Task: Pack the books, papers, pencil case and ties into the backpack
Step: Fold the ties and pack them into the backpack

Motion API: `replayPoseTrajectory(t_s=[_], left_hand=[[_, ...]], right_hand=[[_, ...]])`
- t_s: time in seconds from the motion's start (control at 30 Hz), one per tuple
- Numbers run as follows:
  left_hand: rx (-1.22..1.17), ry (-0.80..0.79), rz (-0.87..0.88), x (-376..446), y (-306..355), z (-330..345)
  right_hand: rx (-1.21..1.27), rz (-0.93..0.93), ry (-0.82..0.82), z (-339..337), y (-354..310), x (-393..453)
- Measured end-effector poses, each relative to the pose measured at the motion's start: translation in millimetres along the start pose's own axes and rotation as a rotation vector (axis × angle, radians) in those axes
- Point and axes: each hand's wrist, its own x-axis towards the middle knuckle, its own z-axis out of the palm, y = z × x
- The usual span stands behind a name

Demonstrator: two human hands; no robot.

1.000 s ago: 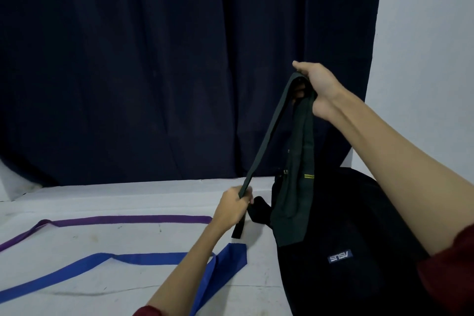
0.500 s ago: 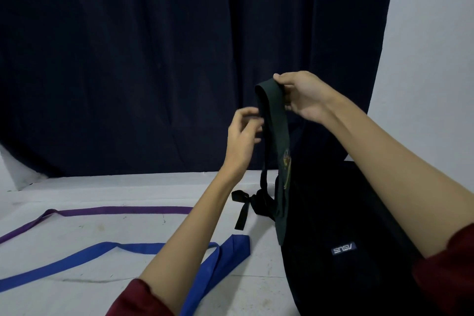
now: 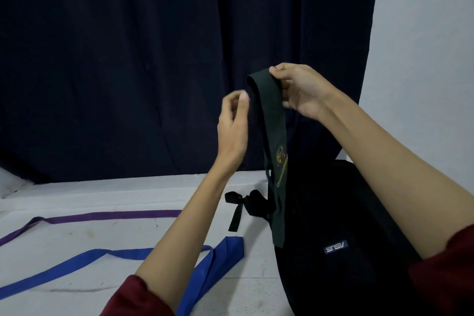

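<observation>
room lies open on the white surface [image 3: 77,195] to the left, up to its far edge where the dark curtain [image 3: 128,59] hangs. the right hand [image 3: 297,90] pinches the folded top of the green tie [image 3: 274,120], which hangs doubled, its lower end in front of the black backpack [image 3: 346,238]. the left hand [image 3: 233,126] is raised just beside the tie, fingers loosely curled; whether it touches the cloth cannot be told. the backpack stands at the right, its black strap [image 3: 241,202] trailing onto the surface. a blue tie [image 3: 110,256] and a purple tie [image 3: 102,215] lie flat to the left, under and beyond the left forearm
</observation>
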Motion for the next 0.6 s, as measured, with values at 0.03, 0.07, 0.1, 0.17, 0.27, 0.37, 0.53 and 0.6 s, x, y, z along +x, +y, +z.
replayPoseTrajectory(t_s=[0.03,0.07,0.1,0.17,0.27,0.37,0.53,0.6], left_hand=[[-0.056,-0.061,-0.048,8,2,-3],[-0.083,-0.152,-0.11,15,3,-5],[-0.078,-0.25,-0.168,21,2,-7],[-0.019,-0.382,-0.212,25,6,-6],[0.046,-0.359,-0.219,25,10,0],[0.02,-0.32,-0.229,30,11,-4],[-0.029,-0.427,-0.242,18,11,-1],[-0.06,-0.434,-0.272,12,10,3]], right_hand=[[0.007,0.004,-0.021,-1,-1,-1],[0.017,0.007,-0.042,-1,-1,-2],[0.022,0.009,-0.062,-2,-1,-2],[0.011,0.021,-0.084,-2,0,-2],[0.004,0.047,-0.099,-3,0,-4],[-0.008,0.072,-0.099,-7,2,-7],[-0.1,0.076,-0.068,-12,4,-8],[-0.121,0.051,-0.042,-10,3,-7]])
